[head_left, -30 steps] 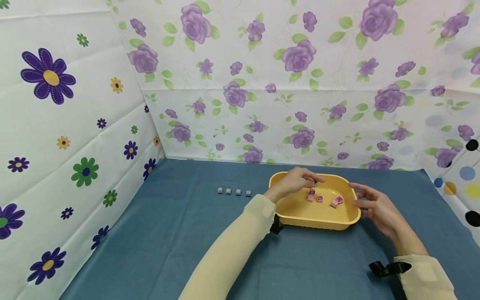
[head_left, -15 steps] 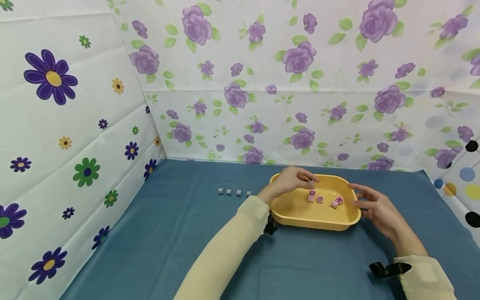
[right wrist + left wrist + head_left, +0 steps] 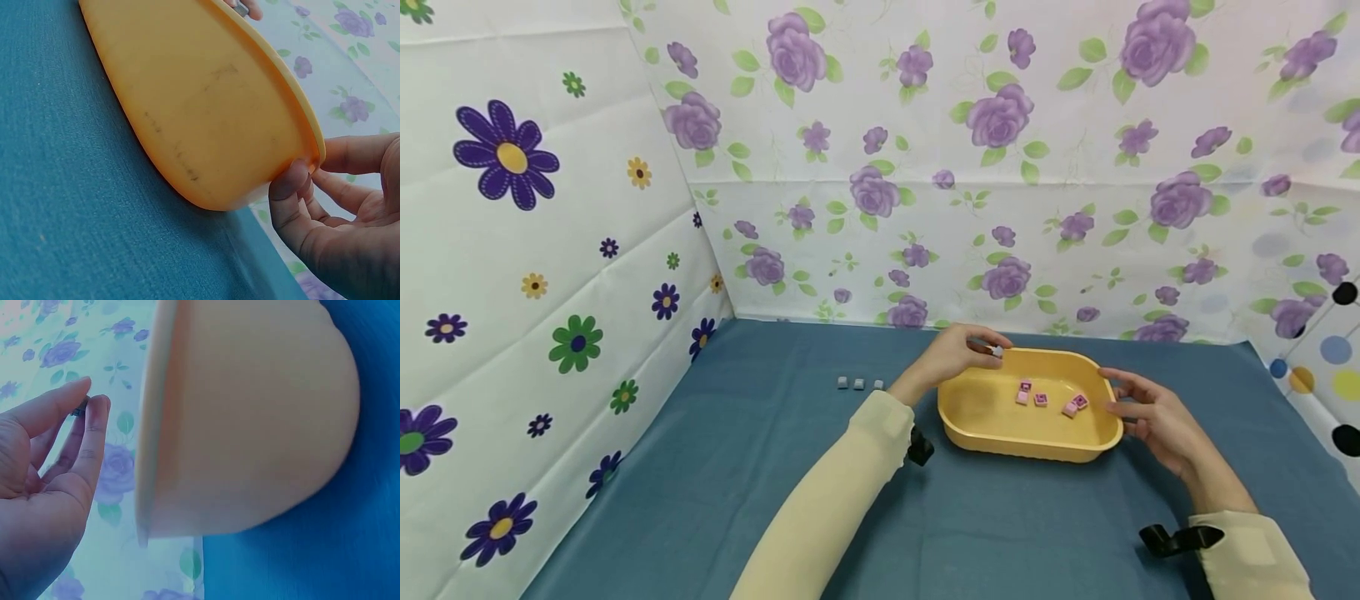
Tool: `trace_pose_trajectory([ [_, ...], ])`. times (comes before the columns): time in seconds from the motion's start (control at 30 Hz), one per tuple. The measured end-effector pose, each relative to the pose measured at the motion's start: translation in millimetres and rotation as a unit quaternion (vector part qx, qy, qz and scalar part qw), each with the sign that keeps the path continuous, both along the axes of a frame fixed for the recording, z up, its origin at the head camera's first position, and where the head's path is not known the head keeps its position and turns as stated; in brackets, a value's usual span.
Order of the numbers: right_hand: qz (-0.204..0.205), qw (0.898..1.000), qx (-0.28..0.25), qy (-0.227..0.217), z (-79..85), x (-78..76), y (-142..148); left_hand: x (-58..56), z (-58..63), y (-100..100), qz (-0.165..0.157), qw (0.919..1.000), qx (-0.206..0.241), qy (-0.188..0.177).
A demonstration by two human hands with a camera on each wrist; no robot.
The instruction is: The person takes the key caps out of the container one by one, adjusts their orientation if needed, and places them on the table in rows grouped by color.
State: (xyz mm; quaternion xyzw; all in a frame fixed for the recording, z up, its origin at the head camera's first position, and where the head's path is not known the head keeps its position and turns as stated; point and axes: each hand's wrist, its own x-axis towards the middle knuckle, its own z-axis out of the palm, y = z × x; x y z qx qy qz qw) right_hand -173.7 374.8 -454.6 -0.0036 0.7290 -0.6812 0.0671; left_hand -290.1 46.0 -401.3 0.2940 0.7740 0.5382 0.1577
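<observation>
Between thumb and fingertips my left hand point(image 3: 955, 358) pinches a small whitish cube point(image 3: 997, 352), raised over the far left rim of the yellow tray point(image 3: 1026, 450). In the left wrist view the held cube point(image 3: 79, 409) looks dark and mostly hidden by the fingers. My right hand point(image 3: 1161, 421) grips the tray's right end, its fingers at the rim; the right wrist view shows this hand point(image 3: 350, 219) with thumb and fingers on either side of the tray edge. Inside the tray lie several small pink cubes point(image 3: 1041, 400), some with a darker square on one face.
Left of the tray, a row of small whitish cubes point(image 3: 859, 384) lies on the blue cloth point(image 3: 760, 467); my left wrist covers the row's right end. Flowered sheets point(image 3: 880, 192) stand behind and on the left. Black straps point(image 3: 1180, 540) sit at both wrists.
My left hand has moved left with the whitish cube, from over the tray's middle to its far left rim. The right hand and the tray have stayed put.
</observation>
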Motion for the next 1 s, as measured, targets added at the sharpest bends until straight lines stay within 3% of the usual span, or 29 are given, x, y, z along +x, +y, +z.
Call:
trace_pose_trajectory([
  [0.2, 0.002, 1.000, -0.001, 0.002, -0.3, 0.3, 0.4, -0.2, -2.7, -8.0, 0.012, 0.9999, 0.010, 0.004],
  [0.43, 0.005, 1.000, -0.007, 0.006, -0.5, 0.1, 0.4, 0.0, -2.8, -12.5, 0.000, 0.9989, 0.048, -0.005],
  [0.8, 0.005, 1.000, -0.007, 0.004, -0.6, -1.0, 0.7, -4.0, -4.8, -21.7, 0.019, 0.9981, 0.055, -0.023],
  [1.0, 0.006, 1.000, -0.007, 0.008, -0.7, -0.7, 0.1, -3.6, -2.6, -37.0, 0.048, 0.9981, 0.039, 0.010],
])
